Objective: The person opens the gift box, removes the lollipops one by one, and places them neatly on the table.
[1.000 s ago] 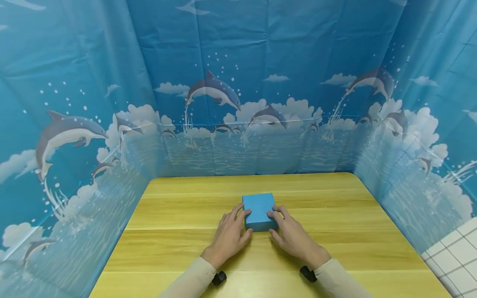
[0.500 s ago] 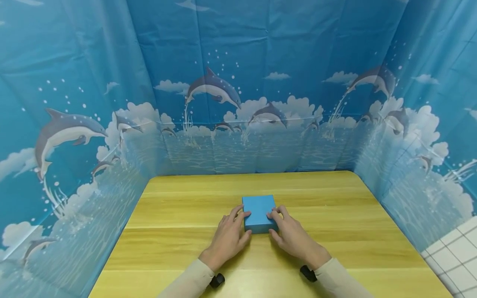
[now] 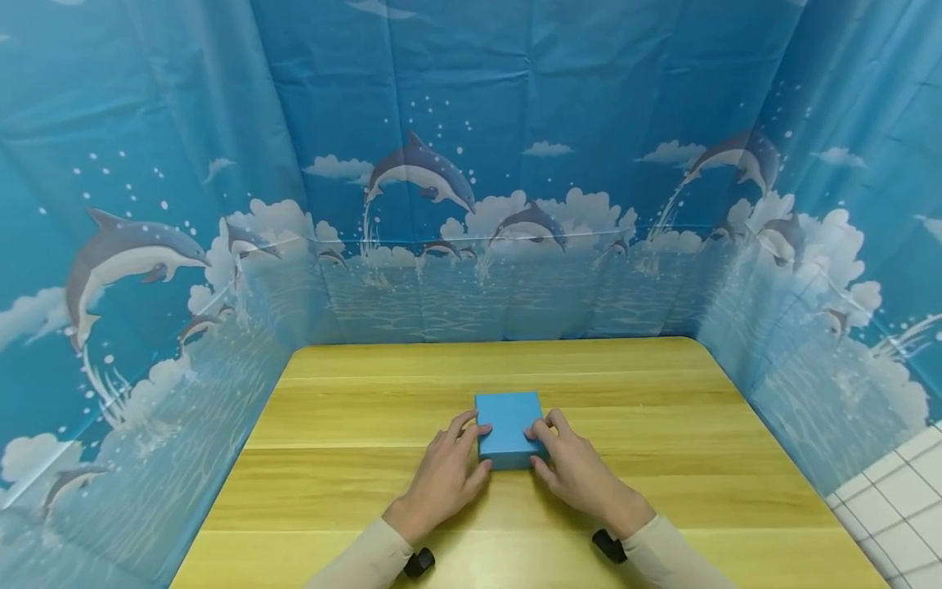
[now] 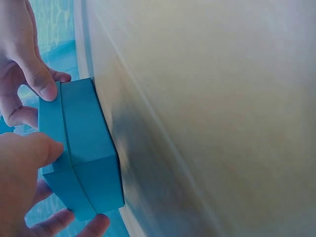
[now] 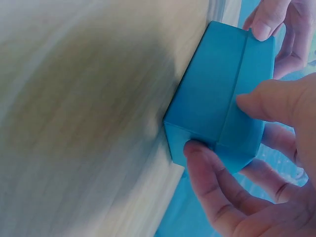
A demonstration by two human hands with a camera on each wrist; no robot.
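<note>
A small blue box [image 3: 506,425] with its lid on lies flat on the wooden table [image 3: 662,425], near the middle. My left hand [image 3: 474,448] holds its left side, fingers on the top edge and thumb at the near corner. My right hand [image 3: 543,446] holds the right side the same way. In the left wrist view the blue box [image 4: 86,148] shows a seam between lid and base, with my left thumb [image 4: 34,153] pressed on it. In the right wrist view my right fingers [image 5: 207,182] curl under the blue box [image 5: 217,98].
Blue curtains printed with dolphins [image 3: 419,172] wall in the table on the left, back and right. A white tiled surface [image 3: 898,515] shows at the lower right. Bare tabletop lies on all sides of the box.
The box and both hands have shifted slightly toward me and a touch to the left. Both hands keep the same hold.
</note>
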